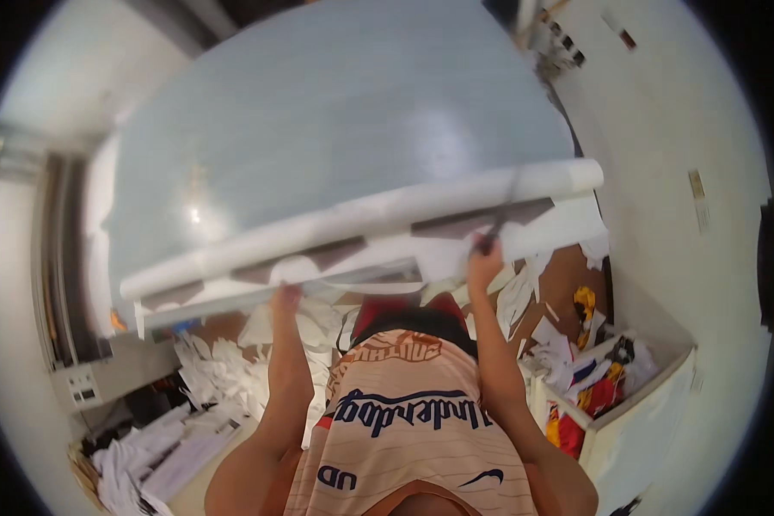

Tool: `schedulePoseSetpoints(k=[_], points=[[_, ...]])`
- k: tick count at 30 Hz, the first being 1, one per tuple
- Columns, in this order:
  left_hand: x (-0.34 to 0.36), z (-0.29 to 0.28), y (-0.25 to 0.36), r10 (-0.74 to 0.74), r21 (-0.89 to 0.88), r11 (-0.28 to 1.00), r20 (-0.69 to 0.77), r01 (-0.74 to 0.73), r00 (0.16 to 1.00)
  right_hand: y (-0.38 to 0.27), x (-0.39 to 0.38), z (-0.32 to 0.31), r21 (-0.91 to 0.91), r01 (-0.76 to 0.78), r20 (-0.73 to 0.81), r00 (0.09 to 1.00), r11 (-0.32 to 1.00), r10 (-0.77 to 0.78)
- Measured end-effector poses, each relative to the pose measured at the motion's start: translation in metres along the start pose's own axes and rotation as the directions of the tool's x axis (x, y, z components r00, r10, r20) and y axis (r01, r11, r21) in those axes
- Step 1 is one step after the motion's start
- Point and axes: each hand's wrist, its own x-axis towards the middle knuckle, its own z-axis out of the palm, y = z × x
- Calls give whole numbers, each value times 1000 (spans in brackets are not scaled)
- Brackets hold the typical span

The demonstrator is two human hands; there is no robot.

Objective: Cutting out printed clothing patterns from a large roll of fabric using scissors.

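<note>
Pale walls (671,172) flank a wide, glossy blue-grey counter (344,112) — light (196,213) glints on it — and a brown floor (565,277).

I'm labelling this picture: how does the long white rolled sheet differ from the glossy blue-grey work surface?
The long white rolled sheet is narrow and rounded; the glossy blue-grey work surface is broad and flat. The rolled sheet looks matte, while the work surface shows bright reflections. Both look mostly plain, without pattern.

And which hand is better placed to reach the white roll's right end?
Probably the right hand: it is nearer that end of the roll, though it holds a blurred dark object. The left hand is farther away.
</note>
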Motion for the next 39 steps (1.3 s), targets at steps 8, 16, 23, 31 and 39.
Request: schedulePoseSetpoints(k=[8, 16, 23, 31, 39], points=[[-9, 11, -2, -343, -373, 903, -328, 213, 880, -29, -33, 91, 62, 361, 474, 810, 931, -346], [-17, 19, 7, -378, -326, 909, -388, 258, 841, -58, 44, 212, 189, 505, 441, 722, 842, -532], [-24, 6, 5, -26, 162, 985, -227, 64, 974, -194, 206, 298, 247, 498, 180, 819, 831, -545], [-33, 25, 35, -419, -297, 897, -331, 328, 845, -147, 120, 227, 94, 462, 249, 847, 882, -470], [-27, 17, 21, -395, -192, 918, -353, 348, 848, -126, 124, 246, 84, 333, 436, 835, 939, -336]])
